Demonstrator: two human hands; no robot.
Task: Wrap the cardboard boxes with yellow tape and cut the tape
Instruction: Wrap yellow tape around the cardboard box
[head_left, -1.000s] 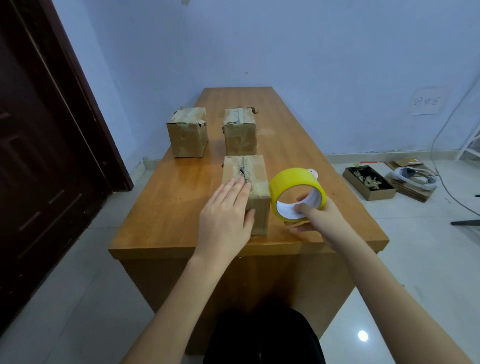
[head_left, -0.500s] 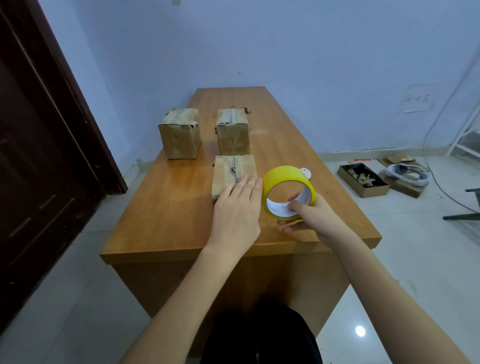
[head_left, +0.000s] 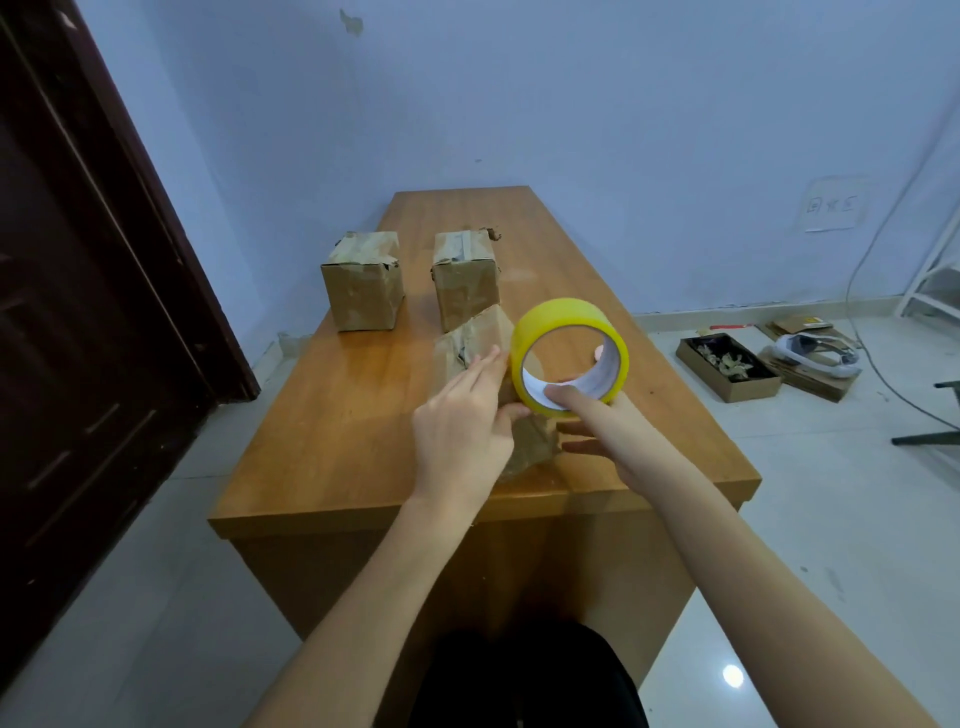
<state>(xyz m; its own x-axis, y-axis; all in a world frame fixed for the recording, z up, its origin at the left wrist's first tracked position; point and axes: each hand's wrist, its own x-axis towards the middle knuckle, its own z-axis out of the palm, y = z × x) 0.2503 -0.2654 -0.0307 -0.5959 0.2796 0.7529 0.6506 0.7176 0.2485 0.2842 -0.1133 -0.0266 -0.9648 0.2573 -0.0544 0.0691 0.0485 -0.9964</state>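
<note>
On the wooden table (head_left: 322, 447), the nearest cardboard box (head_left: 480, 338) now tips up on edge, no longer flat. The left hand (head_left: 462, 431) clasps it; the right hand (head_left: 602, 421) pinches the yellow tape roll (head_left: 571, 356) alongside, so wrapping can start.

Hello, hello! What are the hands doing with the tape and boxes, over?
Left hand grips nearest box, tilted up. Right hand holds yellow tape roll beside it. No tape on box yet. Two boxes wait behind.
</note>
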